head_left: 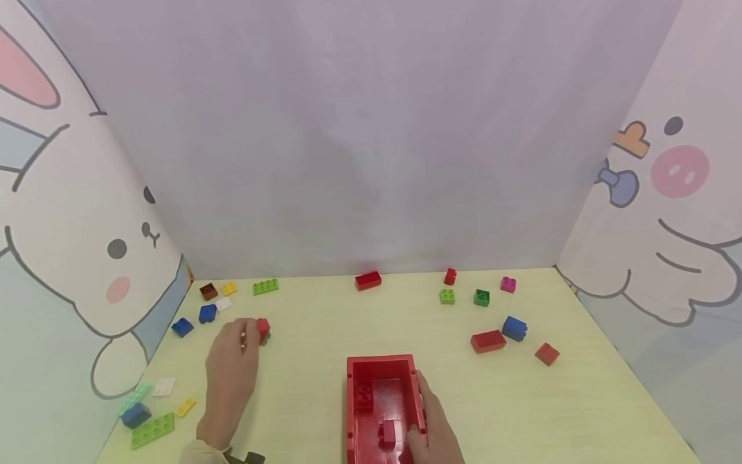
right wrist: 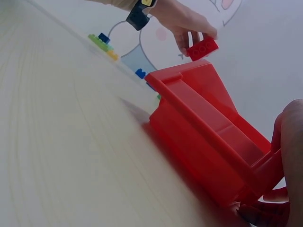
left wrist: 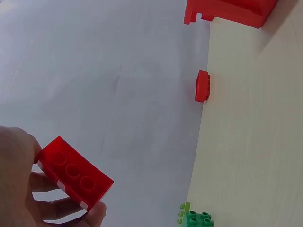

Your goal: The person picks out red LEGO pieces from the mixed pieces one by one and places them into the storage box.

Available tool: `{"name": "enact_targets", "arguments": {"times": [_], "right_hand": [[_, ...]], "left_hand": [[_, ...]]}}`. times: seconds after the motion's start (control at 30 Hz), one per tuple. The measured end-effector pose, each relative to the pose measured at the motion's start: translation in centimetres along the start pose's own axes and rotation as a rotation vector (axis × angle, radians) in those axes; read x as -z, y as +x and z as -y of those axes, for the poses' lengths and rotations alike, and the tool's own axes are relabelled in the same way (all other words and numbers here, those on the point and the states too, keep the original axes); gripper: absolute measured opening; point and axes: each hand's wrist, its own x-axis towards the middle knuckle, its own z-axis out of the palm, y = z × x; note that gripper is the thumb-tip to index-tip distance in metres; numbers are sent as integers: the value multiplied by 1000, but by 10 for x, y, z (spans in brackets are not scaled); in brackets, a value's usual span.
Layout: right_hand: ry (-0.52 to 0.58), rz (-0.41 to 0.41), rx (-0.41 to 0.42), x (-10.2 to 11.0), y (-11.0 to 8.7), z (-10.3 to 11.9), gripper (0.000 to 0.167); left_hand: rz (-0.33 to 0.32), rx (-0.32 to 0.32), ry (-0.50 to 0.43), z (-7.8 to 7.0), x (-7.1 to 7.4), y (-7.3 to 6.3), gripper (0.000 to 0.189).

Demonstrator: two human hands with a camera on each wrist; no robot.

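My left hand (head_left: 233, 364) holds a red toy brick (left wrist: 75, 172) by its sides above the left part of the table. In the left wrist view the brick's hollow underside with round tubes faces the camera. A dark green brick (left wrist: 199, 219) lies on the table beyond, and the held brick partly covers it in the head view. A red open box (head_left: 380, 358) stands at the front middle with two red bricks inside, one of them small (head_left: 388, 434). My right hand (head_left: 436, 422) grips the box's right wall, thumb over the rim and fingers outside.
To the left lie blue bricks (head_left: 136, 415), a lime plate (head_left: 152, 430), yellow, white and brown pieces. A red brick (head_left: 368, 280) is at the back edge. On the right are a red brick (head_left: 488, 341), a blue brick (head_left: 514, 328) and several smaller ones. Printed cloth walls enclose the table.
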Motion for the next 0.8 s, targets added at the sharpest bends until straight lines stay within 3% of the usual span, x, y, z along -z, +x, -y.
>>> {"name": "enact_targets", "arguments": {"times": [0.43, 0.6, 0.8], "right_hand": [[32, 18, 9, 1, 1, 1, 109], [38, 11, 8, 1, 0, 1, 110], [41, 18, -4, 1, -1, 1, 110]], "left_hand": [[-79, -49, -27, -6, -15, -8, 34], [-118, -147, -41, -11, -25, -14, 25], [-116, -260, -65, -18, -37, -19, 25]]}}
